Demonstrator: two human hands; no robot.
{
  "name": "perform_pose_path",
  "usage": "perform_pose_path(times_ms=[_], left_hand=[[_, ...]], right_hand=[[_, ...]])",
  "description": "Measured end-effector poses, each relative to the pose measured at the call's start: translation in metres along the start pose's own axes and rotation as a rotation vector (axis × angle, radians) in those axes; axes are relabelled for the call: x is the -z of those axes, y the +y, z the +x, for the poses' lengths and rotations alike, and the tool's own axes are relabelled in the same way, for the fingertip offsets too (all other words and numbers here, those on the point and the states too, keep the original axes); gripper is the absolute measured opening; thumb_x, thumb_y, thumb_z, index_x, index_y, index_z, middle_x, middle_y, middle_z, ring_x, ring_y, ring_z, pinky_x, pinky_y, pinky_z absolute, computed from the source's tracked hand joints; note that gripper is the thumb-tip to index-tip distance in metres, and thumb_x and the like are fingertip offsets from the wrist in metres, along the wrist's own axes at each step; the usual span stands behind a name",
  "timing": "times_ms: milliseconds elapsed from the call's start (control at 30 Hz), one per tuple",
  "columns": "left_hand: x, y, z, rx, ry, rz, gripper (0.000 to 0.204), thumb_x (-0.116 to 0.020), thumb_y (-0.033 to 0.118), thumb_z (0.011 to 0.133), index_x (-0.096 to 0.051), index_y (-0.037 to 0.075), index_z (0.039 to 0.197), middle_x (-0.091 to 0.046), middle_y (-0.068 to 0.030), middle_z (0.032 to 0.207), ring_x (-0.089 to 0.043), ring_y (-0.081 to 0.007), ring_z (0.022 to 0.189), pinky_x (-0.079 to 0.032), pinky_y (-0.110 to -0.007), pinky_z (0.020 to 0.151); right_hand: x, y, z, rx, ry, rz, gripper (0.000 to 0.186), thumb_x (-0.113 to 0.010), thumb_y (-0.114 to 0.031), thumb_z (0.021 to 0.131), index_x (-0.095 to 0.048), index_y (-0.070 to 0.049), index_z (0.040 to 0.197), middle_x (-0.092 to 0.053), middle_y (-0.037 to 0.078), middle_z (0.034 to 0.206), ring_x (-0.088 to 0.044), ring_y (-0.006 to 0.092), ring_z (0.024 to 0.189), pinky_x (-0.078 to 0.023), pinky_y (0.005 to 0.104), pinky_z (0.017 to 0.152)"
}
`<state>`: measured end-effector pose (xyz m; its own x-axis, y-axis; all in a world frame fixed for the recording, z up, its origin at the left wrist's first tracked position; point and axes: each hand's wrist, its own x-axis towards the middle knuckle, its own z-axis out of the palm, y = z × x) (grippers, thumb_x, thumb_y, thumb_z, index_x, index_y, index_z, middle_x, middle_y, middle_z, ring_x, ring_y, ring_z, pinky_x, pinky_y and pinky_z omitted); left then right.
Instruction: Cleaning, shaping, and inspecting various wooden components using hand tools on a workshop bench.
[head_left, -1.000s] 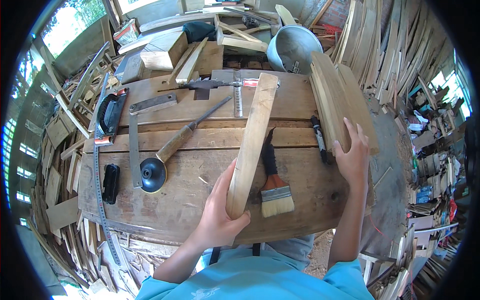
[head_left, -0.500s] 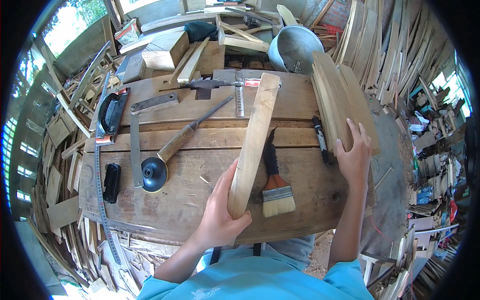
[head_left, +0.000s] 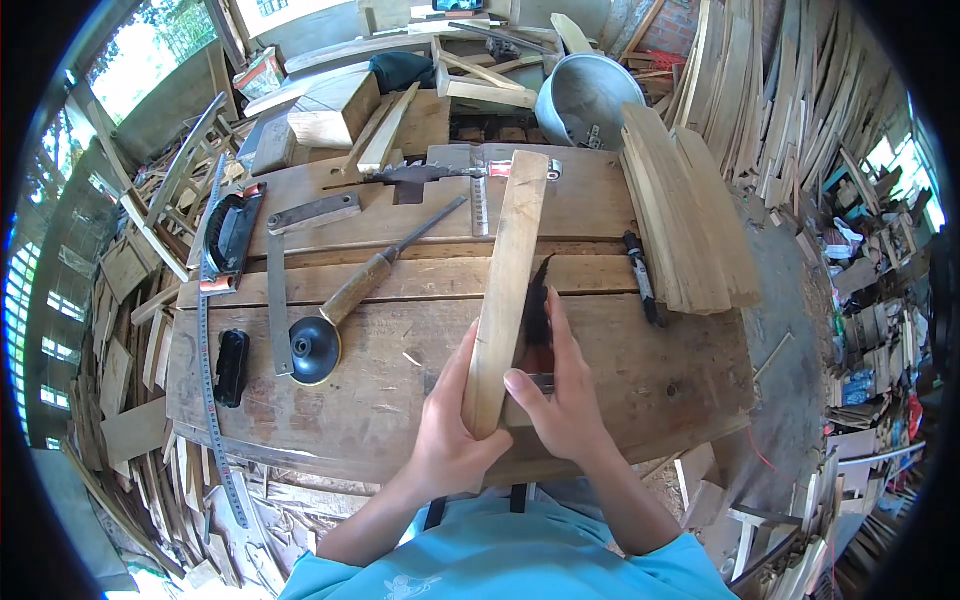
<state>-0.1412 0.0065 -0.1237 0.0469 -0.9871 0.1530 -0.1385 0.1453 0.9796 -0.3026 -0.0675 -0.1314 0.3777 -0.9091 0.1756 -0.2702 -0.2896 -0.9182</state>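
Note:
My left hand [head_left: 447, 440] grips the lower end of a long pale wooden batten [head_left: 505, 280], tilted up away from me over the bench. My right hand [head_left: 568, 400] is just right of the batten, fingers extended and thumb apart, close to its edge; whether it touches is unclear. Behind it a paintbrush with a black-wrapped handle [head_left: 536, 315] is mostly hidden. Left of the batten are a chisel [head_left: 355, 290], a round black tool [head_left: 312, 348], a metal bevel gauge [head_left: 279, 310] and a small black case [head_left: 232, 368]. A black pen-like tool [head_left: 639, 280] lies to the right.
The worn workbench [head_left: 400, 420] also bears a hand plane [head_left: 227, 240], a steel rule [head_left: 208, 380], stacked boards [head_left: 680, 220] at the right and a wooden block [head_left: 332, 110] at the back. A metal bucket [head_left: 590, 100] stands behind; scrap timber [head_left: 130, 420] crowds both sides.
My right hand has left the stacked boards and moved left and down beside the batten, covering much of the paintbrush. The batten in my left hand has shifted slightly.

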Motion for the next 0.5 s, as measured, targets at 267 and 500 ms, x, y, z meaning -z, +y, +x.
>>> perform_pose_path(times_ms=[267,500], left_hand=[[-0.011,0.015,-0.005,0.143,0.082,-0.345,0.089,-0.062,-0.005,0.074,-0.027,-0.008,0.156,-0.055,-0.0198,0.142,-0.054,-0.0255,0.133,-0.044,-0.038,0.111],[-0.024,0.029,-0.014,-0.079,0.119,-0.093,0.095,-0.063,-0.005,0.072,-0.021,-0.012,0.157,-0.053,-0.0244,0.143,-0.052,-0.0312,0.137,-0.043,-0.041,0.112]], right_hand=[[0.005,0.002,0.004,0.057,-0.099,-0.082,0.081,-0.056,-0.043,0.103,-0.025,0.007,0.158,-0.036,0.036,0.157,-0.031,0.0523,0.146,-0.026,0.0524,0.12],[0.014,-0.021,-0.011,0.021,-0.071,0.402,0.082,-0.06,-0.045,0.102,-0.03,0.007,0.157,-0.04,0.029,0.157,-0.037,0.0371,0.148,-0.034,0.0475,0.117]])
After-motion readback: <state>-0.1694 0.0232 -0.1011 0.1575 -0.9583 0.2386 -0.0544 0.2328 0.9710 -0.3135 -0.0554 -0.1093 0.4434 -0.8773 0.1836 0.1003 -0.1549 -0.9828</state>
